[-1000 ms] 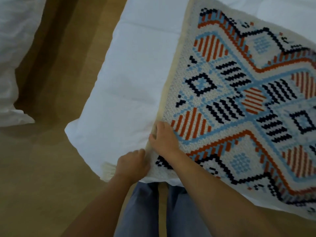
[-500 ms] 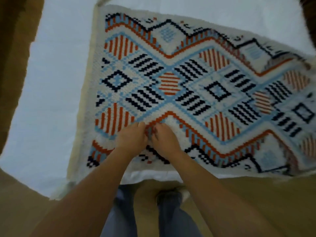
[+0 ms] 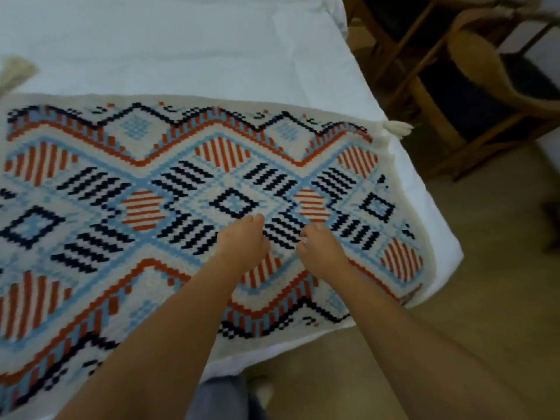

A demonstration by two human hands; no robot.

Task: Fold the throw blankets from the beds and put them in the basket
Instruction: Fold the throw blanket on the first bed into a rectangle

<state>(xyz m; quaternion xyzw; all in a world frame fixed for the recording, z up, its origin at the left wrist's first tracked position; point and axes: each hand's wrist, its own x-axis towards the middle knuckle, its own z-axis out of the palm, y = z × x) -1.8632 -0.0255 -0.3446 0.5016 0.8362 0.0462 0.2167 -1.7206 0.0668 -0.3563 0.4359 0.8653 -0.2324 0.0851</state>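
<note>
Now left hand [image 3: 242, 242] presses flat on throw blanket [image 3: 181, 177]; right hand [image 3: 322, 250] curled, grip unclear. Risk: uneven tug drags blanket's 4 o'clock corner off bed [image 3: 181, 50] onto floor [image 3: 485, 268].

— Hands?
— Left hand [image 3: 242, 242] and right hand [image 3: 322, 253] lie palm down, side by side and just apart, with the bare forearms trailing back behind the fingers.
— Fingers?
— Left fingers [image 3: 253, 221] are nearly straight. Right fingers [image 3: 312, 233] are curled, grip unclear.

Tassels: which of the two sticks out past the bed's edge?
The right tassel, at the blanket corner near the chair. It pokes out beyond the sheet, while the left tassel lies on it.
</note>
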